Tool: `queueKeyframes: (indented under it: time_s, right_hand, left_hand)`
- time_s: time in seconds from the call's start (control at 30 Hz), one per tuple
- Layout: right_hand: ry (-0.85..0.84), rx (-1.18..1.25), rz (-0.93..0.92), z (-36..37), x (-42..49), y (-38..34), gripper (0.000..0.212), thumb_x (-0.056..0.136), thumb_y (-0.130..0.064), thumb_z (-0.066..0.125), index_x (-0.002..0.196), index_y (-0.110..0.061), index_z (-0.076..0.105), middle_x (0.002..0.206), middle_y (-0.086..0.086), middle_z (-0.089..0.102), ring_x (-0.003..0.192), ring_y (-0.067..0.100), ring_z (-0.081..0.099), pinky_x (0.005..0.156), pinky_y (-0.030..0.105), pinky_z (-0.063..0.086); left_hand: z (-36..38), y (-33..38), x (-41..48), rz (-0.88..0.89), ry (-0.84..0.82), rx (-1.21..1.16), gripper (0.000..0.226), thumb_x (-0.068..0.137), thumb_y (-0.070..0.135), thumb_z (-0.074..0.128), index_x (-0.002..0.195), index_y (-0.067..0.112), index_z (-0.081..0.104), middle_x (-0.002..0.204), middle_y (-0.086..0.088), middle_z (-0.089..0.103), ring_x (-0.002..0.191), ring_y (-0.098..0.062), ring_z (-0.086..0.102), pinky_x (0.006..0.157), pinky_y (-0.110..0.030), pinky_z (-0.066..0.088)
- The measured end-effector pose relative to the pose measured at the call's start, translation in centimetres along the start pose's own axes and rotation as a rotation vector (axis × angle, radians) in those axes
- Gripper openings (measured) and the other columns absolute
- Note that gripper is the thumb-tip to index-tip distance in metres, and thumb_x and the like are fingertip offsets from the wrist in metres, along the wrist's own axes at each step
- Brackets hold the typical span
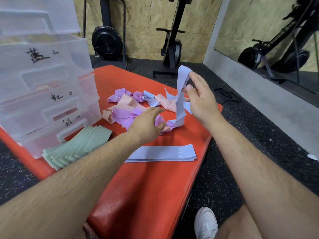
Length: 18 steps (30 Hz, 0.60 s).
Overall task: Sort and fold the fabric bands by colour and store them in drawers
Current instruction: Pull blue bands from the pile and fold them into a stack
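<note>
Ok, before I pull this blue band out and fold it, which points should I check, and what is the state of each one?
1. Grip: right hand pinches the blue band near its top. Ok.
2. Band free of the pile: its lower end lies among purple and pink bands. Not ok.
3. Pile held down: left hand rests on it, though I cannot say if it grips. Ok.
4. Place to put it: blue stack lies flat on the mat, with nothing on top. Ok.
5. Drawers open for blue: cannot tell.
</note>
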State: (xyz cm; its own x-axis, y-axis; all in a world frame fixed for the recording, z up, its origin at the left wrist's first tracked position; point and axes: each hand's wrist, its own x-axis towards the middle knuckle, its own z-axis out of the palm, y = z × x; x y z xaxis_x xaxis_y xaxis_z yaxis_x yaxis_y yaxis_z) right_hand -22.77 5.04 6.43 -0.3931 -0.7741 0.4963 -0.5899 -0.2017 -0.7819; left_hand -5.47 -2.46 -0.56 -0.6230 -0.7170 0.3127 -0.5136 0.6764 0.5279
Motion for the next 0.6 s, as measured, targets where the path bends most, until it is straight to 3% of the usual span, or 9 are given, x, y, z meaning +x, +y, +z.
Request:
queueKeyframes:
  time_s: [0.1,0.27,0.37,0.47,0.6]
  right_hand:
    - [-0.032,0.093,0.078,0.2,-0.1,-0.4,0.045,0.105,-0.014,0.044,0.149,-0.021,0.046,0.152,-0.009,0.043,0.130,0.019,0.057,0.103,0.045,0.052]
    - [-0.118,0.262,0.122,0.5,-0.4,-2.0,0.039,0.106,-0.006,0.044,0.140,-0.024,0.052,0.132,-0.009,0.061,0.106,0.013,0.071,0.087,0.035,0.057]
    - [-0.172,0.323,0.122,0.6,-0.6,-2.4,0.040,0.104,-0.007,0.047,0.142,-0.020,0.051,0.135,-0.006,0.062,0.110,0.019,0.070,0.086,0.035,0.056]
    - [-0.193,0.364,0.142,0.6,-0.8,-2.2,0.042,0.104,-0.008,0.050,0.144,-0.019,0.051,0.136,-0.005,0.063,0.113,0.021,0.069,0.089,0.038,0.056]
    - [-0.175,0.349,0.143,0.2,-0.9,-1.8,0.041,0.104,-0.009,0.049,0.143,-0.020,0.053,0.134,-0.004,0.064,0.111,0.020,0.070,0.087,0.035,0.056]
  left_hand:
    - [0.0,0.3,0.1,-0.073,-0.002,-0.112,0.052,0.095,0.038,0.058,0.144,0.025,0.046,0.141,0.007,0.052,0.130,-0.011,0.047,0.098,-0.024,0.036]
    - [-0.4,1.2,0.9,-0.203,0.074,-0.474,0.054,0.093,0.038,0.064,0.143,0.030,0.044,0.127,0.008,0.059,0.116,-0.009,0.060,0.096,-0.025,0.043]
    - [-0.4,1.4,1.2,-0.236,0.089,-0.714,0.050,0.091,0.037,0.065,0.137,0.043,0.045,0.116,0.007,0.069,0.111,-0.008,0.065,0.099,-0.035,0.049]
    - [-0.2,1.8,1.5,-0.262,0.112,-0.913,0.041,0.094,0.022,0.063,0.132,0.034,0.055,0.104,0.007,0.074,0.100,-0.007,0.070,0.090,-0.032,0.055]
    - [-0.3,2.7,2.0,-0.320,0.150,-1.028,0.023,0.095,0.005,0.059,0.111,0.018,0.069,0.107,0.004,0.073,0.090,-0.007,0.068,0.087,-0.029,0.055]
